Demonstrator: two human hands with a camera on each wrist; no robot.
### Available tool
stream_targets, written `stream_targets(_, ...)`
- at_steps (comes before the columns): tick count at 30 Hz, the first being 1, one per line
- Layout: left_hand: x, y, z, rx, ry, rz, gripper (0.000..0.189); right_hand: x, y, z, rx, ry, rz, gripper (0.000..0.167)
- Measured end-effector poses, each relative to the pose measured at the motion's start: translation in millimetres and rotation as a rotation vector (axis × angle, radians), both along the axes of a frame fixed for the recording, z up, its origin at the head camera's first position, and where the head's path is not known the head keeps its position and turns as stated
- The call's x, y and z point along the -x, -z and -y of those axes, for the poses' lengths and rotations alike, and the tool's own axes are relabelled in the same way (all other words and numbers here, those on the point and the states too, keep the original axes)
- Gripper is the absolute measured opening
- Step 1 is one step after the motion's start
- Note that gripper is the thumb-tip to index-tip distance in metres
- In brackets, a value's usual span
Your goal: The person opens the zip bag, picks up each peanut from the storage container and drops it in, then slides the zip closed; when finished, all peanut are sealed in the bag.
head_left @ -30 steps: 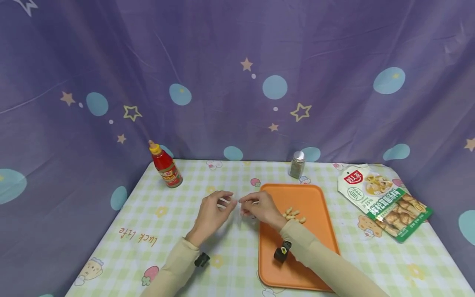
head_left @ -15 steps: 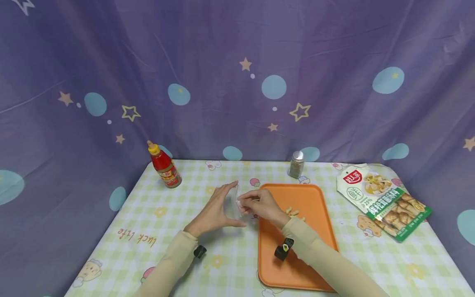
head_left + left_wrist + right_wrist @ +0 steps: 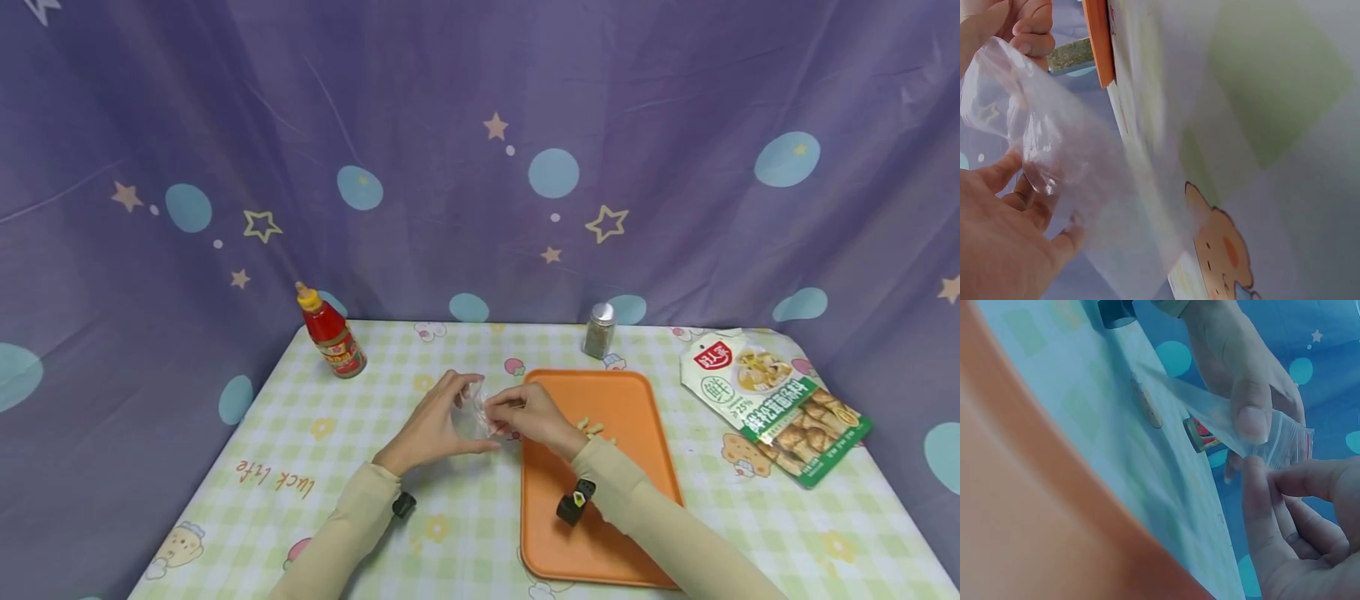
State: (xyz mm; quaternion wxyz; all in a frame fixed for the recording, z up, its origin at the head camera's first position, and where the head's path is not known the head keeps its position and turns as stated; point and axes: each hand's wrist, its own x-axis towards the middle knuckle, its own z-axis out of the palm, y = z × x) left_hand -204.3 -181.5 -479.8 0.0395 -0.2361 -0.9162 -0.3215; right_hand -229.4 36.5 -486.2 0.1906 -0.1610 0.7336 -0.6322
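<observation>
A clear zip-lock bag stands between my two hands above the table, left of the orange tray. My left hand holds it from the left, fingers on the far side and thumb on the near side. In the right wrist view the left thumb lies against the bag near its ribbed, red-lined mouth. My right hand pinches the bag's edge between thumb and fingertips. Seen from the left wrist, the bag hangs loose and wrinkled. Several peanuts lie on the tray, partly hidden by the right wrist.
A red sauce bottle with a yellow cap stands at the back left. Behind the tray is a seasoning jar. A green and white food packet lies to the right. A purple curtain hangs behind the checked tablecloth.
The left hand has spread wide and now holds the bag's left side, its upper fingers bending in slightly since half a second ago. The right hand's pinch stays nearly in place.
</observation>
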Motion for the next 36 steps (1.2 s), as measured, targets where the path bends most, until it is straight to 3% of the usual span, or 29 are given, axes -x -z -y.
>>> stream_targets(8,-2.6,-2.5,-0.4,0.030,-0.033,-0.032,0.091,-0.3,-3.8,0.0,-0.131,0.028,-0.098,0.015)
stream_targets(15,-3.5,-1.1,-0.6,0.047,-0.042,-0.014,0.087,-0.3,0.2,-0.6,-0.171,0.023,-0.201,0.015)
stream_targets(25,-3.2,-3.8,0.6,0.040,-0.045,0.016,0.086,1.2,-3.9,-6.2,-0.157,-0.041,-0.218,0.015)
stream_targets(36,-7.4,-7.7,-4.2,0.073,-0.057,-0.057,0.083,2.7,-2.9,-9.3,-0.131,-0.046,-0.203,0.015)
